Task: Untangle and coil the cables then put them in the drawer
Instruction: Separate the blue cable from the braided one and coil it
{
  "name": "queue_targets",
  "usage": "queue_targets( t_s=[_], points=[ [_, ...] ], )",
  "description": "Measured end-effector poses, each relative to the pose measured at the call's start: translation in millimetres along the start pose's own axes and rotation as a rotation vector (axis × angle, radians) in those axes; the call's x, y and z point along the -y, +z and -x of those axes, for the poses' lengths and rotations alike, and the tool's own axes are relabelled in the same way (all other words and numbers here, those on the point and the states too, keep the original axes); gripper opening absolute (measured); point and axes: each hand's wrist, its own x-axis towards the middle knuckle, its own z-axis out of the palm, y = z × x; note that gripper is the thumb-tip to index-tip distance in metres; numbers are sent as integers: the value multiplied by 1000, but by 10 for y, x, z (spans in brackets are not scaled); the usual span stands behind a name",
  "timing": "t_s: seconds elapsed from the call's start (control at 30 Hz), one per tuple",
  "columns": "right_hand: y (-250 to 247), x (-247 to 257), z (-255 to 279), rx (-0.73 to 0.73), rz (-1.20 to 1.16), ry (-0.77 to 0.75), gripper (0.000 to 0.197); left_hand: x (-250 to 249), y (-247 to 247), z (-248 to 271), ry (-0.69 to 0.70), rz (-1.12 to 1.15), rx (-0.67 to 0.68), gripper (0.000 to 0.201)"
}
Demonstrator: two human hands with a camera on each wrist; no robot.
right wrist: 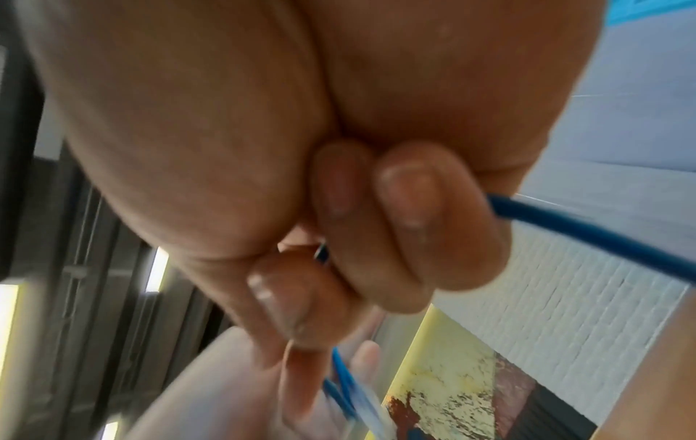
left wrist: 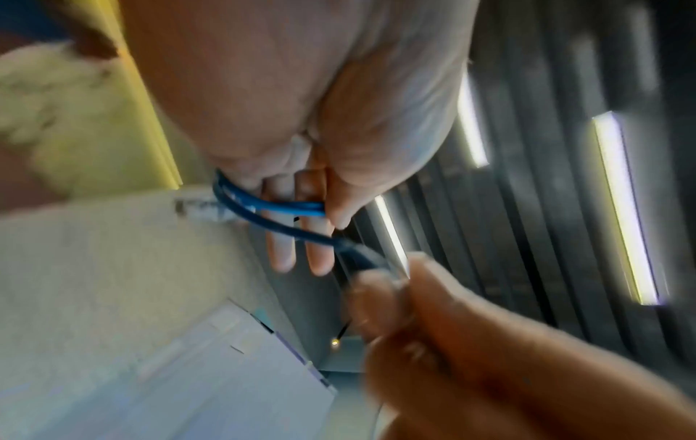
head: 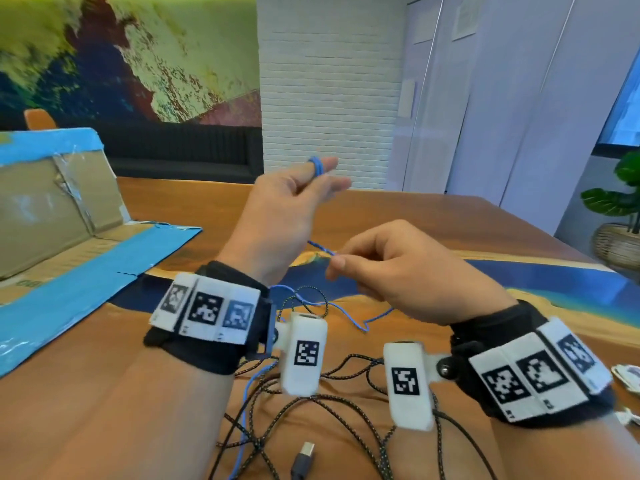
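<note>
A thin blue cable (head: 317,167) is wound in small loops around two straight fingers of my raised left hand (head: 304,188), and the thumb pins the loops (left wrist: 278,207). The strand runs down to my right hand (head: 349,263), which pinches it between thumb and curled fingers (right wrist: 546,220). The rest of the blue cable (head: 349,315) trails onto the table. A black braided cable (head: 332,401) lies tangled on the wood below my wrists, its USB plug (head: 304,457) near the front edge. No drawer is in view.
An opened cardboard box with blue tape (head: 62,216) stands at the left on the wooden table (head: 433,220). A potted plant in a woven basket (head: 620,216) sits at the far right. Small white items (head: 628,375) lie by the right edge.
</note>
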Motion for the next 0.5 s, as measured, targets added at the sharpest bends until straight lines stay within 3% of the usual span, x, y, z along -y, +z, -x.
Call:
queue_targets(
  t_s=[0.1, 0.2, 0.27, 0.37, 0.5],
  points=[
    [-132, -38, -17, -285, -102, -65, 21, 49, -25, 51, -124, -216, 216, 24],
    [-264, -144, -39, -521, -129, -90, 20, -6, -36, 117, -268, -84, 433, 50],
    [-337, -250, -34, -611, -181, -55, 21, -70, -37, 157, -327, 44, 537, 55],
    [-374, -325, -4, -544, -276, -11, 24, -113, -4, 173, -344, 376, 566, 46],
    [-243, -289, -45, -376, -328, 51, 28, -141, 75, 130, -286, 815, 424, 42]
  ],
)
